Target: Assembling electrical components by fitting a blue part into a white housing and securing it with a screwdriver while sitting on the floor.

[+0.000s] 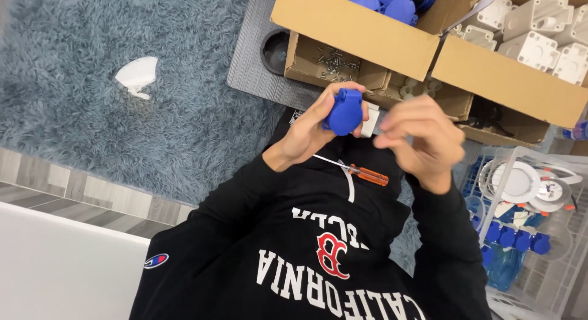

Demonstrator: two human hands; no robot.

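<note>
My left hand (303, 133) grips a blue round-lidded socket part (344, 112) with a white piece (369, 121) behind it, held above my lap. My right hand (422, 136) is just to the right of it, slightly blurred. Its fingers are bunched, with the tips at the white piece's edge; I cannot see whether they pinch anything. An orange-handled screwdriver (361, 172) lies on my black hoodie below both hands, touched by neither.
Open cardboard boxes (361, 32) ahead hold blue parts (386, 0), white housings (539, 26) and small screws (334, 61). A white wire basket (527, 234) at right holds blue and white pieces. A white part (138, 75) lies on the grey shaggy rug.
</note>
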